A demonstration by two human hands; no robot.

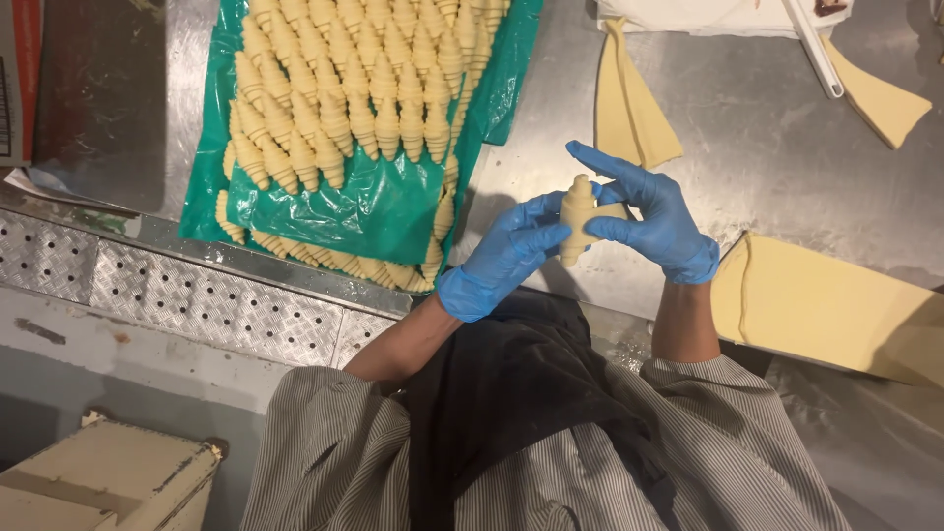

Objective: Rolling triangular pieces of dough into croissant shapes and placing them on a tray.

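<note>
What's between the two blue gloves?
A rolled dough piece, held between the left hand and right hand, in the head view.

head view | worn on head | faces steeply down | close over steel table [767, 147]

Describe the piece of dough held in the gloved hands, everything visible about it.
The rolled dough piece is pale yellow, raw-looking, croissant-shaped with stepped layers, thick in the middle and tapering to both ends. It stands roughly upright above the steel table, held off it. The left hand and right hand, both in blue gloves, grip its sides.
</note>
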